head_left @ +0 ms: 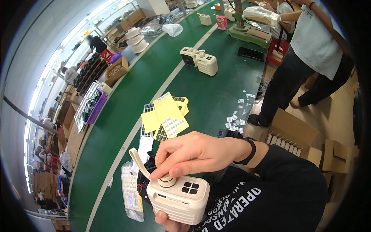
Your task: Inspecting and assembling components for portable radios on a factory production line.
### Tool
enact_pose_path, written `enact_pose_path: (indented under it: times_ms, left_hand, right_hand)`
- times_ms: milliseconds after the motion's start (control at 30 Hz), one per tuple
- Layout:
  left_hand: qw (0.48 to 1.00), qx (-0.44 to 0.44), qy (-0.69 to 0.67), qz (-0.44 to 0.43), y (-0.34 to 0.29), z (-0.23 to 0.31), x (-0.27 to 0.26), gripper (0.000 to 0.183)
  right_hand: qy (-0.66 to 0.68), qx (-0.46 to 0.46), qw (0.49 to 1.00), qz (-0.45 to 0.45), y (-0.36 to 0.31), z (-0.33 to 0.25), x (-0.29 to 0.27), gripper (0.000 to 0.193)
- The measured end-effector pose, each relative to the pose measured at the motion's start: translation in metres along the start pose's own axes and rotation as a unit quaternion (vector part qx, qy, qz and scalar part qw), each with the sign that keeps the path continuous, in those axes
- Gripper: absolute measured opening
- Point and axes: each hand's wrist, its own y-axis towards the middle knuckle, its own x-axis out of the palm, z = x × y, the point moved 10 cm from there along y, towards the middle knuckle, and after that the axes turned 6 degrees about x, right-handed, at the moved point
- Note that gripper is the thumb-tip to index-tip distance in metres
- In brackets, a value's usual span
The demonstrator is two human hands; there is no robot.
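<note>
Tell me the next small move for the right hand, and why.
Probably press the right hand's fingers gently onto the round knob: they sit right at its edge, and the left hand grips the cream device from below, so a light push should be well steadied.

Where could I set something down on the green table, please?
The green table looks bare between the yellow sheets and white scraps, and between the pale line and purple basket. It is crowded around the held cream device, where a bagged pack lies close.
</note>
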Motion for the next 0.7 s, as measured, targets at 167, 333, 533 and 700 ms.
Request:
enact_pose_path:
  times_ms: [167, 333, 533, 700]
  left_hand:
    - [0.987, 0.033, 0.148, 0.046, -0.003, 0.01, -0.008, 0.071]
    - [0.937, 0.089, 0.334, 0.056, -0.007, 0.025, 0.0, 0.078]
    - [0.908, 0.131, 0.396, 0.042, -0.004, 0.031, 0.009, 0.078]
    - [0.912, 0.108, 0.392, 0.053, -0.004, 0.025, 0.0, 0.076]
  right_hand:
    - [-0.055, -0.036, 0.997, 0.036, -0.003, -0.008, 0.001, 0.023]
    - [-0.012, -0.02, 0.999, 0.034, -0.003, -0.006, 0.001, 0.018]
    - [-0.011, 0.03, 0.997, 0.065, 0.0, 0.003, -0.003, 0.009]
    - [-0.035, 0.04, 0.995, 0.085, 0.004, 0.01, -0.007, 0.011]
